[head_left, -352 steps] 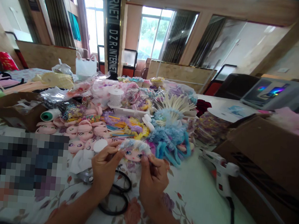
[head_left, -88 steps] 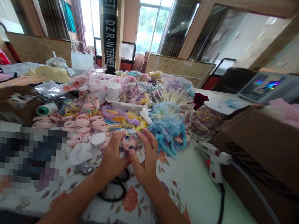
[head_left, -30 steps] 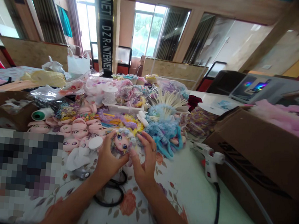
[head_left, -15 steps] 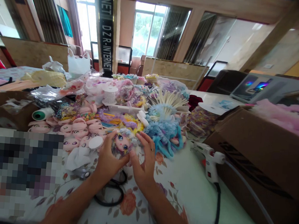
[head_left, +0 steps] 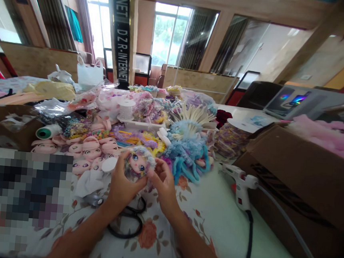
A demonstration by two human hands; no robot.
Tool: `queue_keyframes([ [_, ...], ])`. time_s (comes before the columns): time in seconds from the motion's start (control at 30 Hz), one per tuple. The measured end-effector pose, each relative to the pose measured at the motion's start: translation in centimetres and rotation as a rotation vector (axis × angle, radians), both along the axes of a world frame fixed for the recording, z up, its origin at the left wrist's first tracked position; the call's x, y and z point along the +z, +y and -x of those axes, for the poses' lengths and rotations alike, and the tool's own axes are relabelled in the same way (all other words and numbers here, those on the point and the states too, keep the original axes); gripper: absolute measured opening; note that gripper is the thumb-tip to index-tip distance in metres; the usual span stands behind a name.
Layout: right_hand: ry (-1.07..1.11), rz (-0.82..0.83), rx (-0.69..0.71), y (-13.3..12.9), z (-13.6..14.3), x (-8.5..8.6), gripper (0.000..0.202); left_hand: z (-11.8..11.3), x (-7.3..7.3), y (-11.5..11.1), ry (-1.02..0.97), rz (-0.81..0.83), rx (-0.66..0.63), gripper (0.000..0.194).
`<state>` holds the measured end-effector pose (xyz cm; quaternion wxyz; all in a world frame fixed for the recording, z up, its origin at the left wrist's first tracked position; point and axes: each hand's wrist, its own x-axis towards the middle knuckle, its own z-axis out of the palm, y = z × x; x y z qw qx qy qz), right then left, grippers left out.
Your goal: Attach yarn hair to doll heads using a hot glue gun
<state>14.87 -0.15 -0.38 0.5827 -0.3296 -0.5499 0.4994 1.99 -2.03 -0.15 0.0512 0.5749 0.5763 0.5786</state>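
A doll head (head_left: 137, 165) with large blue eyes and pale, fluffy multicoloured hair is held up above the table, its face toward me. My left hand (head_left: 125, 184) wraps round its left side, thumb underneath. At its right edge, the bent fingers of my right hand (head_left: 164, 186) pinch the hair and rim. Scissors with black handles (head_left: 125, 234) lie below on the flowered cloth (head_left: 147, 233), partly hidden by my left wrist. Several flat pink doll faces (head_left: 92, 153) lie to the left, beside a white round disc (head_left: 109, 164).
A white glue gun (head_left: 242, 183) with a black cord lies at right, against a cardboard box (head_left: 301, 192). Light-blue curly yarn (head_left: 188, 146) is heaped behind my right hand. A thread spool (head_left: 48, 132) and a ribbon reel (head_left: 234, 138) stand farther back. The lower left is pixelated.
The doll head has moved slightly left and up and is turned a little. My right hand's fingers, spread before, have curled in against its right edge.
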Motion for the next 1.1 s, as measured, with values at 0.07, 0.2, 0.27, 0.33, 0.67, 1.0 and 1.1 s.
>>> queue_keyframes([
  [0.07,0.035,0.071,0.120,-0.1,0.2,0.1,0.037,0.0,0.1,0.0,-0.024,0.004,0.015,0.068],
  [0.2,0.034,0.133,0.178,-0.4,0.5,0.7,0.025,0.0,0.1,-0.1,-0.041,0.000,0.030,0.069],
  [0.27,0.056,0.151,0.173,-0.5,0.5,0.8,0.026,0.0,0.1,-0.1,-0.033,-0.001,0.035,0.069],
  [0.33,0.084,0.183,0.153,-0.5,0.6,0.8,0.028,-0.1,0.1,-0.1,-0.023,-0.014,0.036,0.068],
  [0.67,0.146,0.223,0.187,-0.3,0.4,1.0,0.031,0.1,-0.3,-0.1,0.011,0.009,-0.005,0.069],
  [1.0,0.190,0.226,0.288,-0.3,0.1,0.7,0.018,0.2,-0.2,0.1,-0.119,0.030,0.017,0.072],
  [1.1,0.203,0.241,0.273,-0.3,0.1,0.4,0.014,0.2,-0.1,0.1,-0.159,0.039,0.019,0.071],
])
